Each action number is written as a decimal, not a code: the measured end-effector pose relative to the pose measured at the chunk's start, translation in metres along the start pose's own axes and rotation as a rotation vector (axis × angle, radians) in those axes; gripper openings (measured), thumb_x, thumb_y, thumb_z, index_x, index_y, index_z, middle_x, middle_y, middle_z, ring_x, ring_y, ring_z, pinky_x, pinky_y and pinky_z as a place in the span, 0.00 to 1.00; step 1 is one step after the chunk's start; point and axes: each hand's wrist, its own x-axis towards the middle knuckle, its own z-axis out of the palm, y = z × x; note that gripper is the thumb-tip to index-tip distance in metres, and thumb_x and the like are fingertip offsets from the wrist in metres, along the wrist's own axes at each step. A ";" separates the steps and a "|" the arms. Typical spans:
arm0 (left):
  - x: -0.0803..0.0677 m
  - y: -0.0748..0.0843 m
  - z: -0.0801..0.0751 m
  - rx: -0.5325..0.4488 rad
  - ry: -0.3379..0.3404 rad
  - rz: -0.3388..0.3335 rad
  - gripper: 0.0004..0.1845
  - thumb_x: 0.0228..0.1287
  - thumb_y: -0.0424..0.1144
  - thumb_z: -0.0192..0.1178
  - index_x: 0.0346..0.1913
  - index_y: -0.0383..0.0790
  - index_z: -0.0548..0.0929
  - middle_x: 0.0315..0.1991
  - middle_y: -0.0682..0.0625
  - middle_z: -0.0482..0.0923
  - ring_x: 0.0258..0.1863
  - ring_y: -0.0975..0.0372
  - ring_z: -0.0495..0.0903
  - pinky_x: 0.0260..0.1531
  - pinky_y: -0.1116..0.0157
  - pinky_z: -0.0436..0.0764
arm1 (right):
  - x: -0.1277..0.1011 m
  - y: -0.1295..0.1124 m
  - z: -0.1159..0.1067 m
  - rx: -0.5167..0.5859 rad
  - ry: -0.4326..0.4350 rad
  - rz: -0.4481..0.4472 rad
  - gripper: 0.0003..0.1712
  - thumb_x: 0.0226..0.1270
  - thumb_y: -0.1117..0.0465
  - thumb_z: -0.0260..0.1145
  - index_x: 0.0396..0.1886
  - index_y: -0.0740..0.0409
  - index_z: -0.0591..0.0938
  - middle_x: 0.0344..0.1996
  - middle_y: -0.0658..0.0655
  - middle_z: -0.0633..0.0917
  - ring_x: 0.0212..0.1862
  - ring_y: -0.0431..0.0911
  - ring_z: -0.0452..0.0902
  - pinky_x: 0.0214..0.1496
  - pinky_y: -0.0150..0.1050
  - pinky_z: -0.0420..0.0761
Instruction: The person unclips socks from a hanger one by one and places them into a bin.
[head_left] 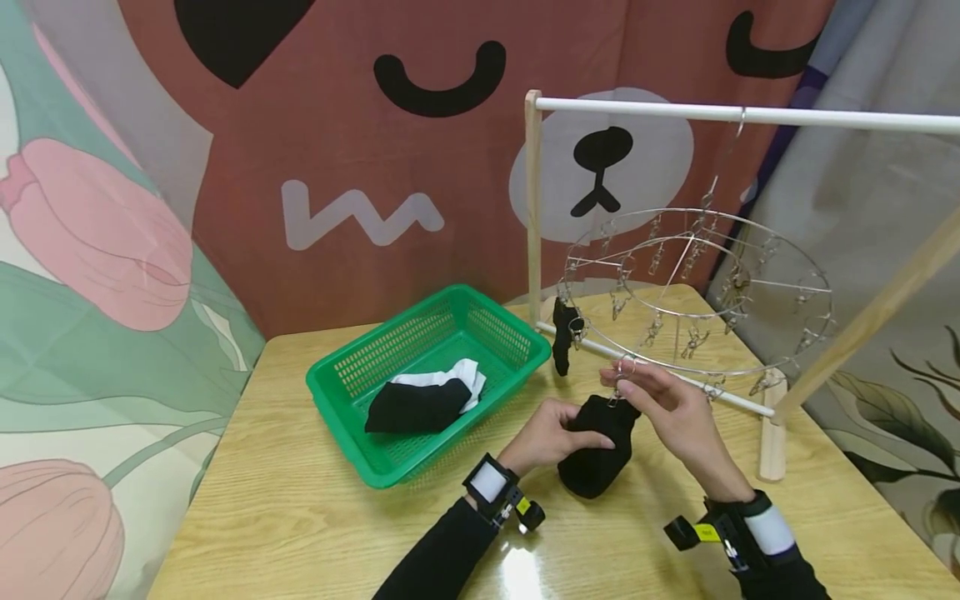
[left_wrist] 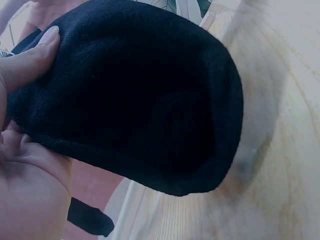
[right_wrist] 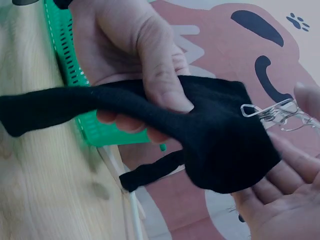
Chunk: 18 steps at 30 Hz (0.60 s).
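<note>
My left hand (head_left: 558, 433) grips a black sock (head_left: 597, 458) by its upper part, just above the wooden table (head_left: 300, 517). The left wrist view shows the thumb (left_wrist: 35, 52) pressed on the sock (left_wrist: 145, 95). My right hand (head_left: 637, 390) pinches a metal clip (head_left: 619, 392) of the round wire hanger (head_left: 697, 287) at the sock's top edge. In the right wrist view the clip (right_wrist: 270, 111) sits at the sock's (right_wrist: 220, 140) corner, with my right palm (right_wrist: 280, 205) below and my left hand (right_wrist: 135, 60) holding the cloth.
A second black sock (head_left: 564, 335) hangs from a clip on the hanger's left side. The hanger hangs from a white rail (head_left: 750, 115) on a wooden frame. A green basket (head_left: 337, 387) at the left holds a black sock (head_left: 412, 406) and a white one (head_left: 465, 373).
</note>
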 end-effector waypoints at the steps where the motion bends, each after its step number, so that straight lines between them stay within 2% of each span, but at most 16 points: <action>1: 0.000 0.000 0.000 0.001 0.003 -0.003 0.08 0.63 0.34 0.78 0.41 0.31 0.94 0.35 0.45 0.93 0.31 0.73 0.86 0.33 0.74 0.84 | 0.000 0.000 0.000 0.006 0.005 0.012 0.19 0.84 0.62 0.63 0.67 0.65 0.82 0.56 0.50 0.91 0.58 0.35 0.87 0.58 0.26 0.83; 8: 0.000 -0.001 -0.001 0.006 0.015 -0.001 0.08 0.63 0.35 0.78 0.39 0.31 0.94 0.33 0.48 0.93 0.29 0.72 0.85 0.32 0.73 0.83 | 0.003 0.004 0.001 0.040 0.027 0.020 0.13 0.80 0.65 0.66 0.55 0.71 0.87 0.47 0.49 0.94 0.51 0.38 0.90 0.54 0.29 0.86; 14: -0.001 -0.001 -0.001 0.012 0.003 0.005 0.08 0.63 0.34 0.78 0.39 0.31 0.94 0.32 0.51 0.93 0.29 0.73 0.85 0.31 0.73 0.83 | 0.004 0.004 0.003 0.011 0.055 0.023 0.11 0.79 0.64 0.68 0.49 0.67 0.89 0.42 0.50 0.95 0.48 0.39 0.91 0.51 0.30 0.87; 18: -0.001 -0.002 -0.001 0.019 -0.003 0.012 0.08 0.62 0.34 0.78 0.37 0.30 0.93 0.30 0.52 0.92 0.27 0.73 0.84 0.29 0.73 0.82 | 0.003 0.004 0.005 0.020 0.075 0.048 0.12 0.78 0.62 0.69 0.49 0.68 0.89 0.41 0.51 0.95 0.47 0.39 0.90 0.50 0.30 0.86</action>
